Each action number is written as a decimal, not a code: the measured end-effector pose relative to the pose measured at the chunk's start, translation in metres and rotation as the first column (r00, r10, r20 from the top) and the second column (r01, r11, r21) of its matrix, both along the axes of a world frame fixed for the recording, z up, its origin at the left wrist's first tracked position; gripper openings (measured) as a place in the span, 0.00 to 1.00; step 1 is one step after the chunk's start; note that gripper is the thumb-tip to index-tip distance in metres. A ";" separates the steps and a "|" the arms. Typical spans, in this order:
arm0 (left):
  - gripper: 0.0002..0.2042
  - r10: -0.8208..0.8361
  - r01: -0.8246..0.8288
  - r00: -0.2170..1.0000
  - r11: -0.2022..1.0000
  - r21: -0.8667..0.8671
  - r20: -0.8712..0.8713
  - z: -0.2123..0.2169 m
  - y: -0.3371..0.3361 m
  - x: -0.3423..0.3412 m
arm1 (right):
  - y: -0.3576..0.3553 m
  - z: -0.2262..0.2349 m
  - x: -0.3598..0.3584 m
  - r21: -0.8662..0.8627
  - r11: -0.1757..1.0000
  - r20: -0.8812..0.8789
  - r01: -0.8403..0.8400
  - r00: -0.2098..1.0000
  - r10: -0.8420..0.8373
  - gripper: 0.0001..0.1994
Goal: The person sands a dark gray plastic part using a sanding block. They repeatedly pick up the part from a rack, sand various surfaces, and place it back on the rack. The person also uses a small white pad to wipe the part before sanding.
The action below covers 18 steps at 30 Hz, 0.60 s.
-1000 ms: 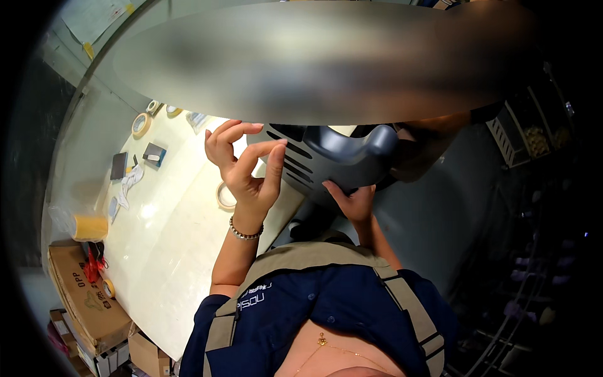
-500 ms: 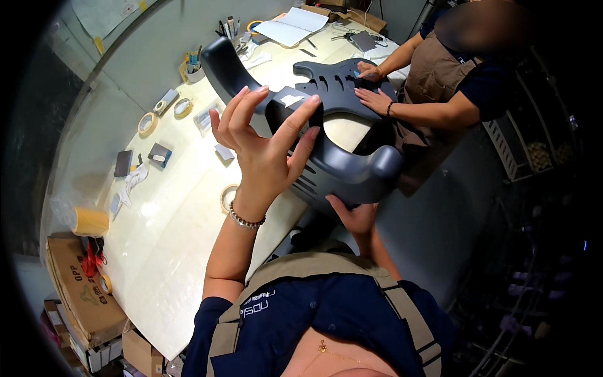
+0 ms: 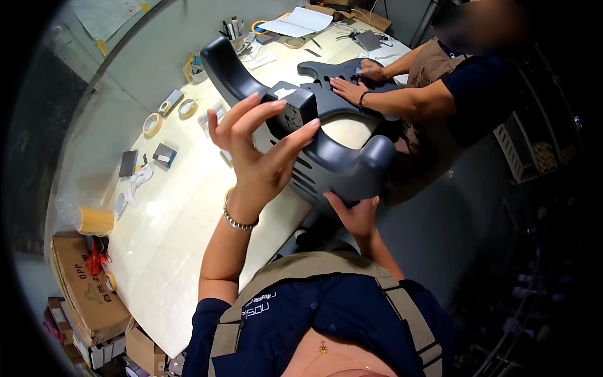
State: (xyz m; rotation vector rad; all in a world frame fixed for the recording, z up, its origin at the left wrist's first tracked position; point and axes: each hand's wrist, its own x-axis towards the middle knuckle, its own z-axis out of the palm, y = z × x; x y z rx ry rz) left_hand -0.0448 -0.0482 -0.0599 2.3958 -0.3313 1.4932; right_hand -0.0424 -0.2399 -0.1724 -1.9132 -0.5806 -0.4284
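A dark grey guitar body (image 3: 355,173) is raised and tilted in front of me, with curved horns, several slots and a squared neck end bearing a small white patch. My right hand (image 3: 355,213) grips its lower edge, thumb on the near face and fingers partly hidden. My left hand (image 3: 260,154) is lifted beside the squared end with fingers spread and apart, holding nothing I can see. Whether its fingertips touch the surface I cannot tell. Beyond, a co-worker's hands (image 3: 358,81) rest on another dark grey guitar body (image 3: 317,68), one holding a small blue piece.
The pale worktable (image 3: 169,251) curves along my left. On it lie tape rolls (image 3: 152,124), sanding pads (image 3: 164,155), a white cloth (image 3: 138,182) and an open notebook (image 3: 298,23). A cardboard box (image 3: 88,276) stands at lower left. The co-worker (image 3: 465,94) stands at far right.
My left hand has shifted slightly down and left, baring more of the squared end. The co-worker's nearer hand has slid left across the other guitar body. My right hand keeps its grip.
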 end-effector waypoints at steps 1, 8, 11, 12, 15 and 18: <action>0.10 -0.037 0.039 0.999 0.994 -0.101 0.023 -0.002 0.002 -0.004 | 0.000 0.001 0.000 -0.003 1.000 0.007 -0.004 1.000 0.004 0.23; 0.08 -0.077 0.084 0.996 0.823 -0.562 0.037 -0.045 0.026 -0.028 | 0.002 0.012 0.001 0.028 0.999 0.040 0.027 0.999 -0.028 0.15; 0.14 -0.286 0.314 0.946 0.710 -0.630 0.150 -0.084 0.051 -0.041 | 0.001 0.017 0.002 0.041 0.999 -0.033 -0.012 0.999 0.014 0.14; 0.18 -0.334 0.391 0.916 0.623 -0.678 0.222 -0.084 0.050 -0.042 | 0.000 0.018 0.003 0.049 0.998 -0.053 -0.034 0.998 0.036 0.13; 0.17 -0.015 0.006 1.000 0.504 -0.863 -0.002 -0.074 0.035 -0.049 | -0.006 0.013 0.007 0.034 0.997 -0.033 -0.068 0.997 0.069 0.12; 0.07 -0.044 0.022 0.999 0.583 -0.812 -0.004 -0.087 0.040 -0.055 | -0.008 0.018 0.006 0.049 0.995 -0.060 -0.083 0.994 0.086 0.12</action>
